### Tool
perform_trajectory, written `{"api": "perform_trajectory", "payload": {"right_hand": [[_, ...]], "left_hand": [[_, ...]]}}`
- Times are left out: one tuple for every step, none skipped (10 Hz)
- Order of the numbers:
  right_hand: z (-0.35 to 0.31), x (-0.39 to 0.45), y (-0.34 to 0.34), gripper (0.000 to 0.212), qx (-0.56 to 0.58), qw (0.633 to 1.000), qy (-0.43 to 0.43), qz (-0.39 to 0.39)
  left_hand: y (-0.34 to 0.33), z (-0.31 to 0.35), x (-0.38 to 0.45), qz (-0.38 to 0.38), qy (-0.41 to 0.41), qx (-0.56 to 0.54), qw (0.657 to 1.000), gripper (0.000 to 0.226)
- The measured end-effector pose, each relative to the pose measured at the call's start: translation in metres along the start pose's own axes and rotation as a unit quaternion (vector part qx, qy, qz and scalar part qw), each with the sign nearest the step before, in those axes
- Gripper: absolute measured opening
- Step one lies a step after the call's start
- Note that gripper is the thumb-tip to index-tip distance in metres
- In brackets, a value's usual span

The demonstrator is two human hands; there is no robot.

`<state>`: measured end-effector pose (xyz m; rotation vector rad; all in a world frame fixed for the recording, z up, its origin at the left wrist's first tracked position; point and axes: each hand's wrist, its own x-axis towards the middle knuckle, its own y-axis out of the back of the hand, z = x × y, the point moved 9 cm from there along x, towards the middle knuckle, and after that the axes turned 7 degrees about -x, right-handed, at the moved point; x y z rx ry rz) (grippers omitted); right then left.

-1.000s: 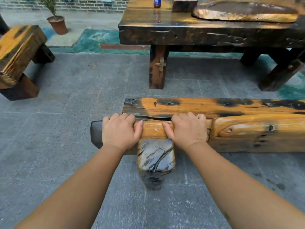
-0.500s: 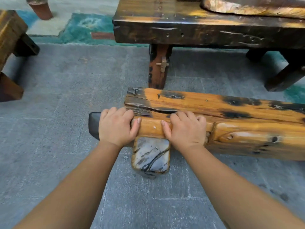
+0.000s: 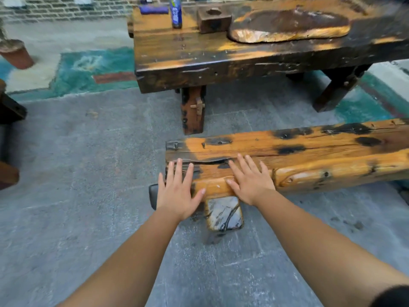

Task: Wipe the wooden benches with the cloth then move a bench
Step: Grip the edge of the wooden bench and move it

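A long orange-and-black wooden bench [image 3: 298, 151] runs from the middle of the view to the right edge, its left end resting on a glossy leg [image 3: 223, 214]. My left hand [image 3: 179, 191] lies flat over the bench's left end with fingers spread. My right hand [image 3: 250, 180] rests open on the bench top just right of it, fingers apart. Neither hand holds anything. A purple cloth [image 3: 152, 9] lies on the far left corner of the big table.
A heavy dark wooden table [image 3: 199, 52] stands just beyond the bench, its leg [image 3: 193, 109] close to the bench end. On it are a blue bottle [image 3: 176, 12], a wooden block [image 3: 213, 19] and a slab tray [image 3: 287, 25]. Another bench [image 3: 8, 134] and a potted plant [image 3: 16, 54] sit at left.
Both hands have let go of the bench edge and opened flat on top. The view has tilted up, showing the table top.
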<state>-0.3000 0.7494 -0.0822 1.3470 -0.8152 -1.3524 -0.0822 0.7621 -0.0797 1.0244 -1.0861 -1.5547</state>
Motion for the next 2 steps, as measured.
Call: {"api": "perform_trajectory", "payload": {"right_hand": [[0.001, -0.021, 0.009, 0.071, 0.019, 0.999, -0.019, -0.024], [-0.001, -0.038, 0.041, 0.085, 0.028, 0.999, -0.022, -0.016]], "left_hand": [[0.020, 0.003, -0.026, -0.019, -0.002, -0.006, 1.000, 0.087], [0.070, 0.015, -0.036, 0.016, -0.015, 0.003, 1.000, 0.087]]}}
